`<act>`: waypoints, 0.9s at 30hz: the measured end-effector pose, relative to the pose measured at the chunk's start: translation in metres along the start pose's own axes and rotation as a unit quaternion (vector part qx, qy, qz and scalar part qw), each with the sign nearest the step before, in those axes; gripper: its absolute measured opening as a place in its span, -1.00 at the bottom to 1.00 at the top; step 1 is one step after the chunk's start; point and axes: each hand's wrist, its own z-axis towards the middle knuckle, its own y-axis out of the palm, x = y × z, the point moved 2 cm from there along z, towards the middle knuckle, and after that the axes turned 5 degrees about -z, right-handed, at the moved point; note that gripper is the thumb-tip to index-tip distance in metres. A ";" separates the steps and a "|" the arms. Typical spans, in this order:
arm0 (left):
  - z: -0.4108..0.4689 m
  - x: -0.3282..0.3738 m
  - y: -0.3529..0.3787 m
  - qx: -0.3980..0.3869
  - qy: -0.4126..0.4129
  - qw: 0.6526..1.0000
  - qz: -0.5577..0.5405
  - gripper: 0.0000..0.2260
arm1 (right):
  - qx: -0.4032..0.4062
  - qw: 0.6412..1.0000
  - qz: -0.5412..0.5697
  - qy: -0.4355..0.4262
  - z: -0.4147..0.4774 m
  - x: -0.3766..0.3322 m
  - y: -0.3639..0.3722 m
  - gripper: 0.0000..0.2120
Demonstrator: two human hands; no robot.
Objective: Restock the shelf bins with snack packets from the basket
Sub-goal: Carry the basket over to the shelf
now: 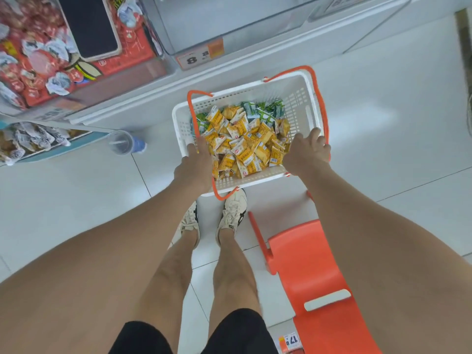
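A white plastic basket (301, 98) with orange handles stands on the floor in front of my feet. It holds several yellow snack packets (245, 144) and, at its far end, several green ones (265, 111). My left hand (195, 166) grips the basket's left rim, fingers curled over the edge. At the right rim, my right hand (307, 152) holds the edge beside the orange handle. An empty clear shelf bin (229, 24) sits above the basket, and a bin of red packets (33, 62) is at the upper left.
An orange plastic stool (314, 272) stands on the floor by my right leg. A clear plastic cup (125, 143) lies on the white tiles at the left, below a lower bin of grey-white packets (30, 141). A price label (201, 56) fronts the empty bin.
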 end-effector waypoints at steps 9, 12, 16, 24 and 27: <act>-0.074 0.028 -0.111 -0.038 0.047 0.997 0.048 -0.90 | -0.039 0.981 -0.023 -0.186 -0.117 -0.032 -0.085 -0.54; -0.100 0.018 -0.146 -0.024 0.068 0.997 0.018 -0.94 | -0.031 0.978 0.006 -0.208 -0.158 -0.041 -0.130 -0.54; -0.133 -0.003 -0.190 -0.051 0.142 0.988 -0.034 -0.91 | 0.003 0.976 0.055 -0.209 -0.204 -0.048 -0.190 -0.50; -0.189 -0.016 -0.253 0.034 0.153 0.985 -0.079 -0.85 | 0.065 0.957 -0.028 -0.280 -0.269 -0.061 -0.266 -0.60; -0.195 -0.007 -0.267 0.066 0.139 0.985 -0.077 -0.81 | 0.032 0.951 -0.052 -0.304 -0.270 -0.066 -0.279 -0.61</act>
